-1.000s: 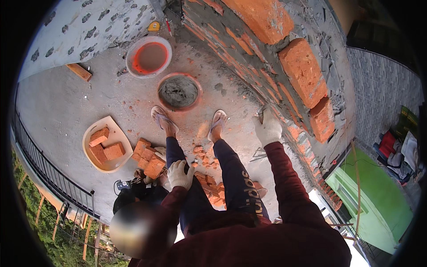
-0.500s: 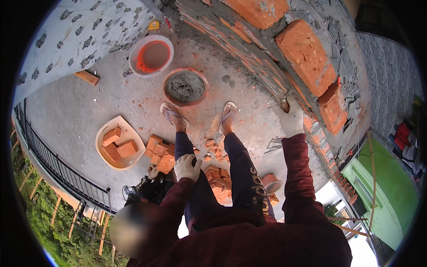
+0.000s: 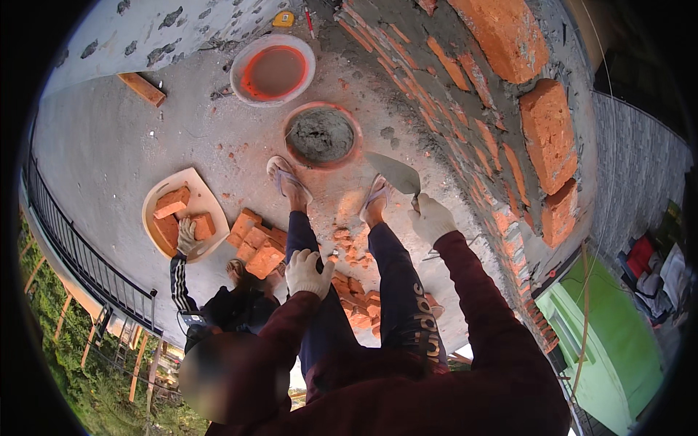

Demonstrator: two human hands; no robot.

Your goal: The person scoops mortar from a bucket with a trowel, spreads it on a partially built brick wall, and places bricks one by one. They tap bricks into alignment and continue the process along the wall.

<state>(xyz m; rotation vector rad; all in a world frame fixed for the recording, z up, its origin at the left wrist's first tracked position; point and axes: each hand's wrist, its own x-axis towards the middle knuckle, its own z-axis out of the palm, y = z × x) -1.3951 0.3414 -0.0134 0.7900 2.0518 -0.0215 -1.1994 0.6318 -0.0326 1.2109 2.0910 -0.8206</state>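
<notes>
My right hand point(image 3: 434, 220), in a whitish work glove, is closed round the handle of a pointed trowel point(image 3: 396, 174). The blade points up and left, toward a round tub point(image 3: 355, 142) of grey mortar point(image 3: 320, 136), and no mortar load shows on it. To the right runs a low brick wall point(image 3: 465, 109), with several large orange bricks point(image 3: 547, 134) along its top. My left hand point(image 3: 307, 275), gloved as well, rests on my left thigh near the knee with its fingers spread and nothing in it.
A co-worker's gloved hand point(image 3: 187, 238) touches bricks in a cream basin point(image 3: 150, 196) at left. Loose bricks point(image 3: 258, 247) lie beside it. Beyond the mortar stands a basin point(image 3: 311, 71) of murky water. A tape measure point(image 3: 283, 19) and a wood piece point(image 3: 142, 89) lie farther off.
My right hand has swung left from the wall, bringing the trowel blade into plain view near the mortar tub. The co-worker's hand has reached into the cream basin. My left hand stays on my thigh.
</notes>
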